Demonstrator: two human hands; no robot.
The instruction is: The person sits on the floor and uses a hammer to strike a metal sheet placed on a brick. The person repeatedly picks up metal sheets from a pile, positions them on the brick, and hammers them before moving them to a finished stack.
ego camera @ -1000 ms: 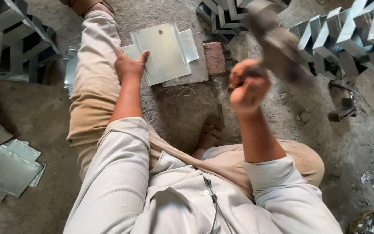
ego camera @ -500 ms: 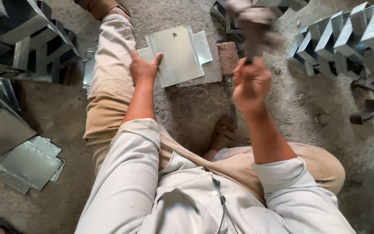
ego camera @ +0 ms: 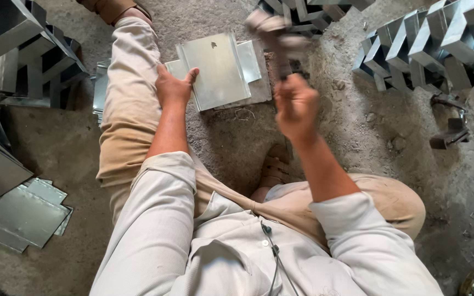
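I sit on the ground with a flat metal sheet piece [ego camera: 218, 68] in front of me, lying on a grey slab. My left hand [ego camera: 174, 86] presses on the sheet's left edge, thumb spread onto the metal. My right hand [ego camera: 296, 105] grips the handle of a hammer [ego camera: 272, 30], whose blurred head is over the sheet's right flap, close above it. The sheet has bent side flaps and a small mark near its top.
Folded metal box shapes are stacked at top left [ego camera: 12, 49] and top right [ego camera: 440, 38]. Cut flat sheets [ego camera: 26, 211] lie at the lower left. A dark metal tool [ego camera: 450, 129] rests on the dirt at right. My sandalled foot [ego camera: 274, 167] is tucked below the sheet.
The hammer has swung down from a raised position at the right toward the sheet's right side. My left hand stayed on the sheet's left edge. The view shifted a little.
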